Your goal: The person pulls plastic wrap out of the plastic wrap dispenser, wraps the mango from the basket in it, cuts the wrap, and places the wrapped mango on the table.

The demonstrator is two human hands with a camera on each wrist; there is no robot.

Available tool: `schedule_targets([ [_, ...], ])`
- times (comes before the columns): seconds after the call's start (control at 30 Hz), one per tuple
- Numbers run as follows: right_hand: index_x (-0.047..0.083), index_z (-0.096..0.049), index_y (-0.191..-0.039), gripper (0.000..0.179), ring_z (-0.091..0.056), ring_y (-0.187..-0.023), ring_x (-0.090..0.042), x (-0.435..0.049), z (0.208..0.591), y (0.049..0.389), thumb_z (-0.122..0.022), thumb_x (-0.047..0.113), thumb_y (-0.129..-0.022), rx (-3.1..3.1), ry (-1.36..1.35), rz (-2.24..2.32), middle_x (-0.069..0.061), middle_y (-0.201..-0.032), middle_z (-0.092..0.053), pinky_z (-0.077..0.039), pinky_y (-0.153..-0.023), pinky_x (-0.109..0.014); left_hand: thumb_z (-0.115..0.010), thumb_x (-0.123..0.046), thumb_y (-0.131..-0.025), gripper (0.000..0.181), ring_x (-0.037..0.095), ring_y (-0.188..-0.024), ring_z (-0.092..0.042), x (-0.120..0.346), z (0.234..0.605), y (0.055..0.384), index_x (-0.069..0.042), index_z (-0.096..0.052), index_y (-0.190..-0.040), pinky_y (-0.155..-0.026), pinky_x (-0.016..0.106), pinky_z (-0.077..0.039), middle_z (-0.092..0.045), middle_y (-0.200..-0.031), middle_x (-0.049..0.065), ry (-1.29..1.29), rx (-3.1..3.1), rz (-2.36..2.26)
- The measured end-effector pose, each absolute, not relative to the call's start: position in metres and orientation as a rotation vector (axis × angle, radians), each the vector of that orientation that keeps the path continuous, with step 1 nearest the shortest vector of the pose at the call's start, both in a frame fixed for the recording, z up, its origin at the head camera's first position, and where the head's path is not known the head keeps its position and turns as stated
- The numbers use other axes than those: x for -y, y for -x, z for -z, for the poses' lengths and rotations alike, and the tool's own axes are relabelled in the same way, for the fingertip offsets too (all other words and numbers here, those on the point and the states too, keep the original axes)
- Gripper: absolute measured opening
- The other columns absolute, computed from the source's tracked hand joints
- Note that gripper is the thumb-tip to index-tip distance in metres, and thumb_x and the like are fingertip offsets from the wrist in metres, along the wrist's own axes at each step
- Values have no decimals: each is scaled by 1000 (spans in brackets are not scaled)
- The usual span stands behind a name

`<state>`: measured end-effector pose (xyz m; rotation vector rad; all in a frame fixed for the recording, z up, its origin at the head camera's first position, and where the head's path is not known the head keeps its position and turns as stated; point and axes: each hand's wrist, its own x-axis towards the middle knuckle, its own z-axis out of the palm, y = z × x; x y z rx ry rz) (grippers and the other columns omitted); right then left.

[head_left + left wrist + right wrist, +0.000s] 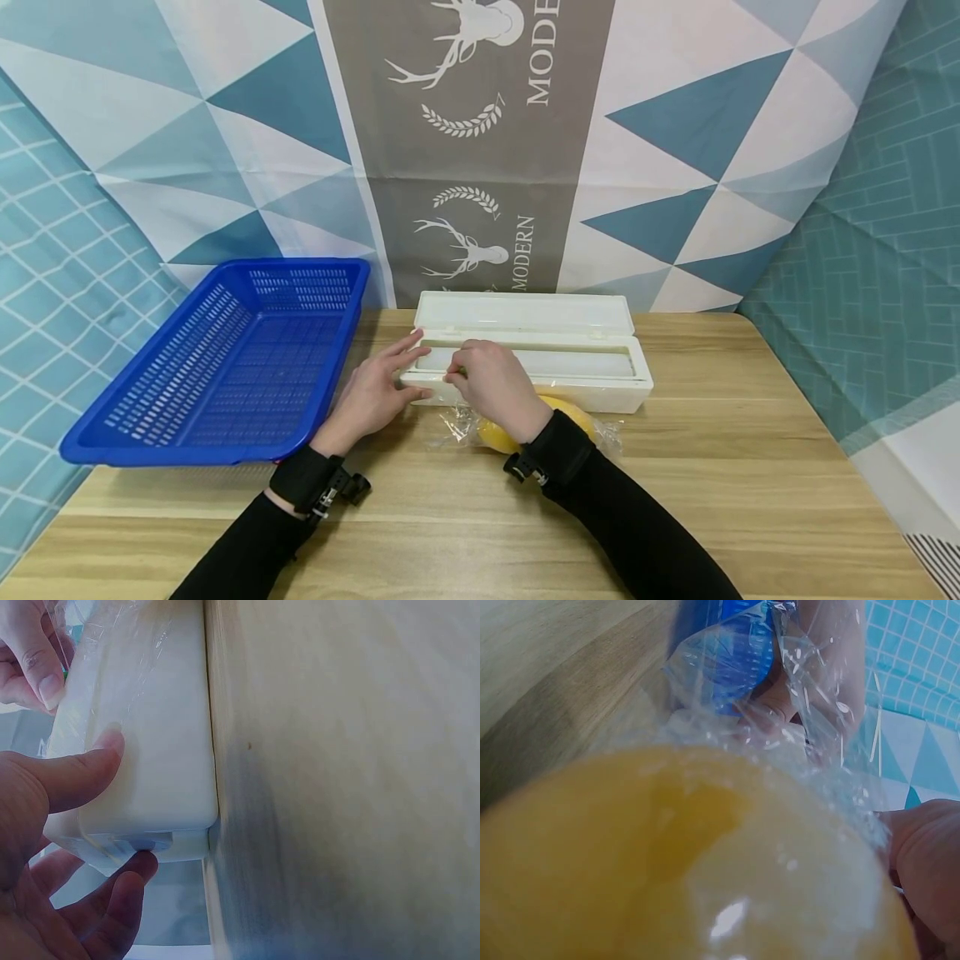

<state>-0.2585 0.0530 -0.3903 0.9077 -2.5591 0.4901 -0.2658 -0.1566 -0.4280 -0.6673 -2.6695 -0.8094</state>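
Nearest the camera, two black sleeves [637, 508] reach in from the lower edge of the head view. Behind everything hangs the patterned backdrop [675, 125], with blue and white triangles and a grey band of deer heads. The wooden table [750, 483] spreads below it. At the person's left sits a blue basket [247, 383] with slotted walls. To its right, near the table's back, stands a long white box [585, 396], its lid [525, 312] raised at the rear. The left hand [375, 387] grips the box's left end, thumb on the front wall, fingers round the corner. The right hand [495, 383] is narrowly drawn together at the front rim, thumb near bent fingers; what it pinches, if anything, I cannot tell. A rounded yellow item [570, 410] lies on the table just before the box, partly beneath the right wrist. Crumpled clear film [459, 425] wraps it, bunched at both ends.
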Motion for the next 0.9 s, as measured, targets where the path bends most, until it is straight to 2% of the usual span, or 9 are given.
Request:
schedule_targets([
  [0.9, 20, -68, -76, 10, -51, -66, -2, -66, 392, 258, -68, 28, -82, 2547, -882, -526, 12, -74, -57, -42, -63, -19, -74, -32, -75, 60, 4, -38, -34, 155, 427, 265, -21, -54, -130, -39, 26, -32, -36, -145, -10, 672, 2663, 803],
])
